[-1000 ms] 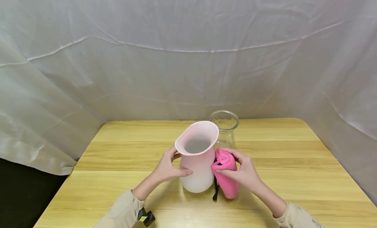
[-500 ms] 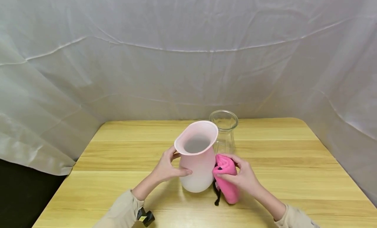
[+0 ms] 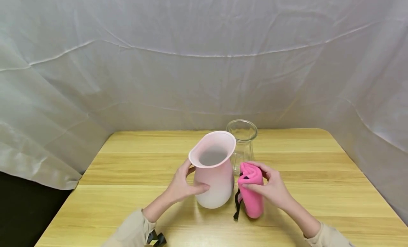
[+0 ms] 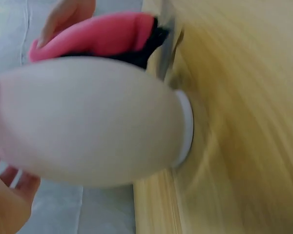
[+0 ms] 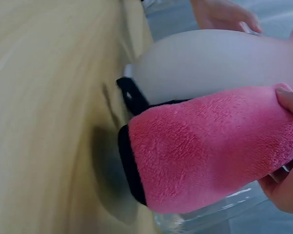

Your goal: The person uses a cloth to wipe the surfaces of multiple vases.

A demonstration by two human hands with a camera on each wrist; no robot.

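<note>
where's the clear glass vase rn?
Head view: the clear glass vase stands on the table toward its far edge, right behind the pink vase and just beyond the pink cloth in the right hand.

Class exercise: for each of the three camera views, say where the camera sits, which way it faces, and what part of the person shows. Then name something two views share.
Head: above, looking forward and down at the wooden table; both forearms show, left hand on the pink vase, right hand gripping the pink cloth; glass vase behind.
Left wrist: low beside the vase's belly, facing the cloth; fingertips show.
Right wrist: low, facing the cloth and vase; fingers show.
Shared: both wrist views show the vase and cloth.
</note>
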